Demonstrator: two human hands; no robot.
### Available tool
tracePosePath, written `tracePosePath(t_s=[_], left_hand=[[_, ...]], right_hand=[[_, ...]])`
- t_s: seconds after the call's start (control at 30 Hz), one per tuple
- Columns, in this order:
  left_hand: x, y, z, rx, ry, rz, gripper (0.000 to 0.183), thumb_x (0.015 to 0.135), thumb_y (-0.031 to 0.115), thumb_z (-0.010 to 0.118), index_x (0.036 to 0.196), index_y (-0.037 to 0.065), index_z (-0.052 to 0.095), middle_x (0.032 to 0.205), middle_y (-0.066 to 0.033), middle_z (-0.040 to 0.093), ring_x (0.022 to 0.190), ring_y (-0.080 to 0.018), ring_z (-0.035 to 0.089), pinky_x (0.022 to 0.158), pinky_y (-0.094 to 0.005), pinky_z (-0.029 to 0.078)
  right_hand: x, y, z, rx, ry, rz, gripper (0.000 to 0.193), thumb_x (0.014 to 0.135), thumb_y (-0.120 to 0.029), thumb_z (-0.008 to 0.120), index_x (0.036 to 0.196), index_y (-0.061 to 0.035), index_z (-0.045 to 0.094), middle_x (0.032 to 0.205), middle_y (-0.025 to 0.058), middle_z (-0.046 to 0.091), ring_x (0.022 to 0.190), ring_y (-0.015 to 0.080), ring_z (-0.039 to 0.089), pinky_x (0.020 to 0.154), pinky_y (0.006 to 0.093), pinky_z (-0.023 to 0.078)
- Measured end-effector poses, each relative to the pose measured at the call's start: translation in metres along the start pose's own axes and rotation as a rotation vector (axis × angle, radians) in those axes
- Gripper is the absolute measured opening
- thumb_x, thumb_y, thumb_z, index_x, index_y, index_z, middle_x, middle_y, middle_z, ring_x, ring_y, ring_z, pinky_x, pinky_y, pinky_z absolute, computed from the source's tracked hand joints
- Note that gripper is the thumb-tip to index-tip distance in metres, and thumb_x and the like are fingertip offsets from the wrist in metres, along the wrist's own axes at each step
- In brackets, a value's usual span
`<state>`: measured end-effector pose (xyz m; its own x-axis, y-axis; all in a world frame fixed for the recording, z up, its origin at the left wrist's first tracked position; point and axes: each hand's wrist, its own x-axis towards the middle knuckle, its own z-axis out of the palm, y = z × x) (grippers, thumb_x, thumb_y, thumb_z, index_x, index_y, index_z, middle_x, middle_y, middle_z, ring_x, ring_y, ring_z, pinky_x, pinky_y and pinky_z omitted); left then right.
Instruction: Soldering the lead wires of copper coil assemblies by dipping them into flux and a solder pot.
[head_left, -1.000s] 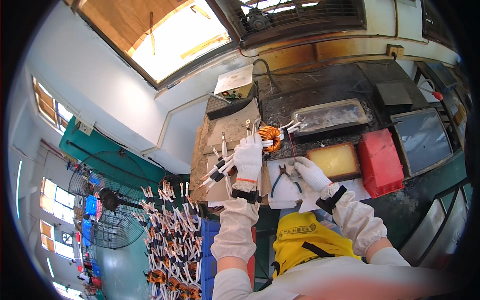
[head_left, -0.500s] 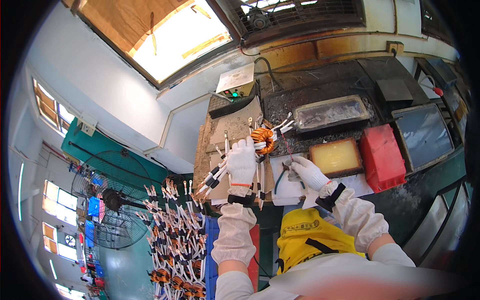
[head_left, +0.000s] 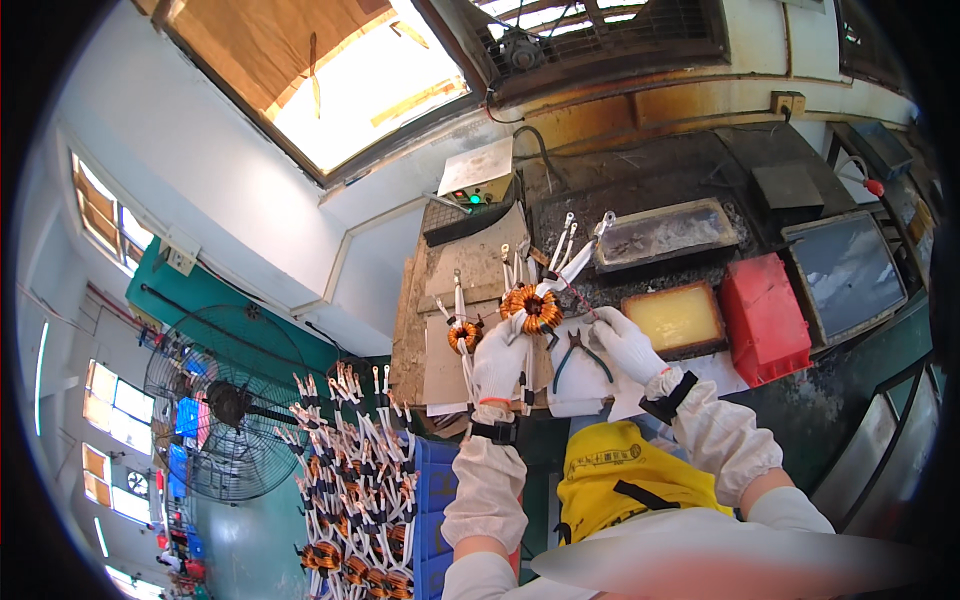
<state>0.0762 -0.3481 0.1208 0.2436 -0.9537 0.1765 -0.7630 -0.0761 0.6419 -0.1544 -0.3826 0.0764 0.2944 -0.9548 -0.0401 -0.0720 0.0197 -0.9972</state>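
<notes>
My left hand, in a white glove, is closed on the lower white leads of a copper-wound ring coil. Other thick white leads rise from this coil, ending in metal lugs near the long trough. Right of the coil, my gloved right hand is closed, its fingertips pinching a thin reddish strand that runs toward the leads. Whether the strand is wire or a slim stick is unclear. Pliers with green handles lie on paper between my hands. A second, smaller-looking ring coil rests left of my left hand.
Behind the coil stands a rectangular trough with a greyish surface. Nearer are a tray of yellow material and a red bin. A box with a green light sits at the back. Many leaded coils fill blue crates beside a fan.
My left hand has shifted right and nearer me, and the coil has turned with its leads pointing up. The second coil and more of the pliers now show. My right hand has moved slightly right.
</notes>
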Motion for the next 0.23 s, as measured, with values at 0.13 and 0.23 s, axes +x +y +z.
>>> tracePosePath(t_s=[0.13,0.23], left_hand=[[-0.014,0.015,0.014,-0.603,-0.199,-0.248,0.042,0.083,0.018,0.073,0.12,0.001,0.064,0.104,-0.0056,0.072,0.093,-0.0093,0.064,0.08,-0.0247,0.048],[-0.021,0.014,0.026,-0.651,-0.263,-0.392,0.04,0.084,0.018,0.071,0.122,0.006,0.065,0.102,-0.007,0.073,0.093,-0.012,0.066,0.082,-0.0232,0.048]], right_hand=[[-0.005,-0.012,-0.004,-0.103,0.129,-0.088,0.031,0.097,-0.018,0.046,0.122,-0.0019,0.055,0.098,0.0102,0.065,0.091,0.0181,0.064,0.084,0.03,0.051],[-0.011,-0.027,-0.007,-0.292,0.247,-0.204,0.032,0.097,-0.023,0.047,0.123,-0.0058,0.055,0.103,0.0105,0.067,0.097,0.0271,0.064,0.089,0.034,0.049]])
